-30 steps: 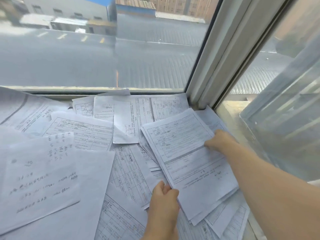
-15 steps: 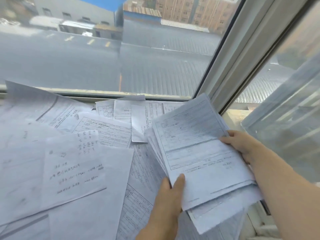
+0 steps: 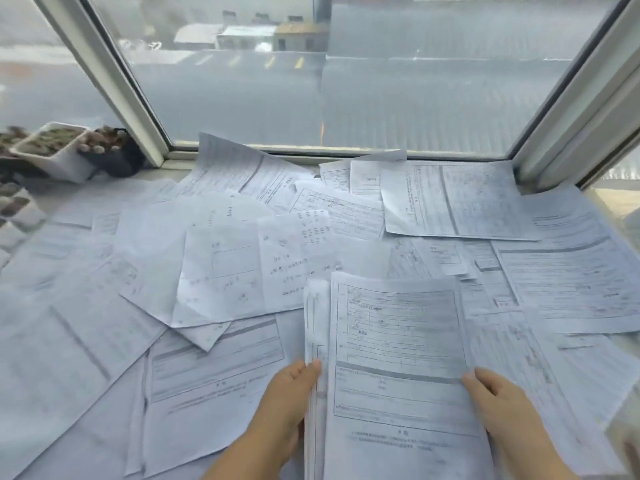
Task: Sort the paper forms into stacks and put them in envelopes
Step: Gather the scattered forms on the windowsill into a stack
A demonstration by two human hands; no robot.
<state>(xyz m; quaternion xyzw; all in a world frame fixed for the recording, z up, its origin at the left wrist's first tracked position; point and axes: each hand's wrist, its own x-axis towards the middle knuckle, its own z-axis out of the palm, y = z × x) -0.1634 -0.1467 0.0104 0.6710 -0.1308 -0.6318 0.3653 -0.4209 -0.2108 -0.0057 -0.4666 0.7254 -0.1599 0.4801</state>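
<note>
A stack of printed paper forms (image 3: 398, 358) is held up in front of me, tilted toward the camera. My left hand (image 3: 287, 400) grips its left edge, thumb on top of the sheets. My right hand (image 3: 502, 407) holds the right edge with the thumb on the top form. Several loose forms (image 3: 221, 271) lie scattered and overlapping across the window ledge behind and around the stack, some printed with tables, some handwritten. No envelope is in view.
A window frame (image 3: 114, 81) rises along the back and both sides of the ledge. Small plant pots (image 3: 55, 150) sit at the far left corner. A large form (image 3: 457, 199) lies at the back right.
Both hands have carried the stack from the right corner of the ledge toward me and squared it upright. The view has swung left, showing the plant pots.
</note>
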